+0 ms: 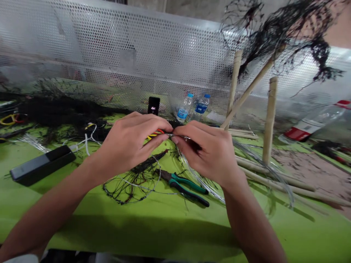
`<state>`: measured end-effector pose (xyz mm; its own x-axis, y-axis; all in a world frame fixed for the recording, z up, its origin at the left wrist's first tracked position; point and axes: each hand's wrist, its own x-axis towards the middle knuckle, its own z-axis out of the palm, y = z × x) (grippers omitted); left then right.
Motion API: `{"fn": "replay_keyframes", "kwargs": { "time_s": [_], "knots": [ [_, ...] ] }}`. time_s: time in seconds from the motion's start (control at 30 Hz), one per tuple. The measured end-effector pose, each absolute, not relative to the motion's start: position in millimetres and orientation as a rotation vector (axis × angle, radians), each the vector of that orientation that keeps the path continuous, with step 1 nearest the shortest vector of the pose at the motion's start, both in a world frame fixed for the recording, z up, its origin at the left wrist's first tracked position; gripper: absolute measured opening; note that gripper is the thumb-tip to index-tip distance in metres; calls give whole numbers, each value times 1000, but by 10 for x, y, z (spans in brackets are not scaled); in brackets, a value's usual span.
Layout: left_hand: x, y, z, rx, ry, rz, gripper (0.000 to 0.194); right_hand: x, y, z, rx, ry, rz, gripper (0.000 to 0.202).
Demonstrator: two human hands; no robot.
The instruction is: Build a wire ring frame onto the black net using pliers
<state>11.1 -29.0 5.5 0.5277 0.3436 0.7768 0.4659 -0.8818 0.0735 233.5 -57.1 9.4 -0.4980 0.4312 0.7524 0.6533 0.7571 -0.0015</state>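
My left hand [131, 142] and my right hand [208, 149] meet in the middle, raised over the table. Thumb and fingers of both pinch a thin silvery wire [170, 134] between them. Something with red and yellow parts [153, 135] shows under my left fingers; I cannot tell whether it is held. Below the hands lies a dark tangle of twisted wire and fibre [139, 182] with a pale loop. Pliers with green and black handles [189, 188] rest beside it, jaws toward the tangle.
A black box-shaped device [42, 164] and a white cable [87, 140] lie left. A phone [154, 106] and two water bottles [184, 107] stand behind. Wooden sticks [270, 120] and a coil of clear wire [276, 179] are right, near a big bottle [312, 124]. A perforated screen [164, 47] closes the back.
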Motion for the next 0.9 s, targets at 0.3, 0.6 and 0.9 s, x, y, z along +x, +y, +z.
{"fn": "replay_keyframes", "kwargs": {
  "time_s": [0.3, 0.6, 0.9],
  "knots": [
    [142, -336, 67, -2769, -1024, -1360, 17, 2354, -555, 51, -804, -2174, -575, 24],
    [104, -155, 34, -2842, -769, -1219, 10, 2346, -531, 70, -827, -2280, -409, 22],
    [119, -9, -109, -2082, -201, -1162, 6, 2319, -585, 133, -883, -2263, -165, 19]
  ]
}}
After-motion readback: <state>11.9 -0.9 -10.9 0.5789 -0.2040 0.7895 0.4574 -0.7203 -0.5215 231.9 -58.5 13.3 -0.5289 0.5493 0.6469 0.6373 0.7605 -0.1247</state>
